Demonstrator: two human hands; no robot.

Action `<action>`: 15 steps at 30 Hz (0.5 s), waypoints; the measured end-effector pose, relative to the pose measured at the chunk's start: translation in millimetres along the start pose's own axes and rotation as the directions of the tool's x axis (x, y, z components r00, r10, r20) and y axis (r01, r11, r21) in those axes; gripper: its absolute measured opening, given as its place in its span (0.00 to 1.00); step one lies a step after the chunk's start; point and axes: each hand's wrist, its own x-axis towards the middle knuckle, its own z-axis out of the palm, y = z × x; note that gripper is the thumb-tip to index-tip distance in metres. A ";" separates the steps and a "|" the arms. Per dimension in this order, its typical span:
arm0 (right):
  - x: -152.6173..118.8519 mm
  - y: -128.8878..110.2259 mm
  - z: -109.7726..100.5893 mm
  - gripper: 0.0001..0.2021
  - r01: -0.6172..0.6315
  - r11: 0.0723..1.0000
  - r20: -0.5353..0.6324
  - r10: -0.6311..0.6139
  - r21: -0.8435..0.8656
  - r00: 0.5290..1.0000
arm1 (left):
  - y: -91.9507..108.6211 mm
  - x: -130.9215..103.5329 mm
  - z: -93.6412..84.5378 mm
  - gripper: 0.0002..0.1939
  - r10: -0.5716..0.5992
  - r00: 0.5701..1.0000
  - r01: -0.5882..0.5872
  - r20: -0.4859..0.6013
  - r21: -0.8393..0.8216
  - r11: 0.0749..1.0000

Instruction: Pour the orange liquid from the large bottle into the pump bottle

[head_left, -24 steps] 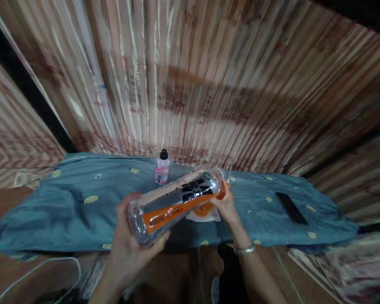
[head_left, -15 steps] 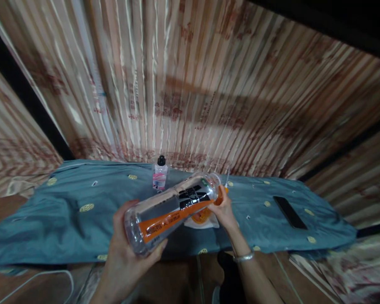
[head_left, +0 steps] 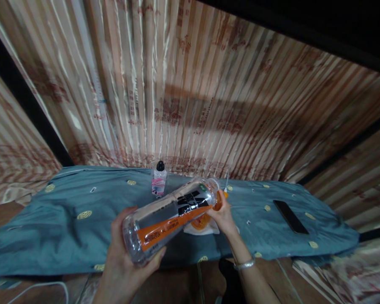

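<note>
A large clear plastic bottle [head_left: 171, 215] with an orange and black label is tilted, its base at lower left and its neck at upper right. My left hand [head_left: 126, 257] is wrapped round the base end. At the neck end, my right hand [head_left: 222, 213] has its fingers closed on an orange object [head_left: 219, 199], mostly hidden by the fingers. Below the bottle, an orange round item [head_left: 201, 221] rests on a white cloth or paper [head_left: 202, 230], partly covered by the bottle.
A teal patterned cover [head_left: 91, 232] spreads below a striped curtain [head_left: 190, 84]. A small black-capped bottle [head_left: 158, 181] stands behind the large one. A black phone [head_left: 290, 216] lies at the right. A white cable [head_left: 41, 285] is at lower left.
The whole view has shifted slightly, so the cover and small bottle appear a little lower. My hands keep their hold, with the large bottle at nearly the same tilt.
</note>
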 end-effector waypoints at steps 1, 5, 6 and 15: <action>0.1 -0.1 0.2 0.41 -0.005 1.000 -0.011 0.005 -0.005 1.000 | -0.5 0.1 -0.1 0.37 0.002 1.000 -0.002 -0.001 0.005 1.000; 0.7 2.6 0.7 0.42 -0.010 1.000 -0.025 0.010 -0.014 1.000 | -4.6 0.5 -0.5 0.38 0.013 1.000 -0.013 0.009 0.018 1.000; 0.7 3.4 0.8 0.42 -0.003 1.000 -0.021 0.003 -0.015 1.000 | -5.7 0.5 -0.4 0.37 0.011 1.000 -0.011 0.009 0.014 1.000; -1.2 -4.2 2.7 0.42 -0.016 1.000 -0.011 0.016 0.009 1.000 | -6.8 0.9 -0.8 0.38 0.031 1.000 -0.031 0.005 0.033 0.999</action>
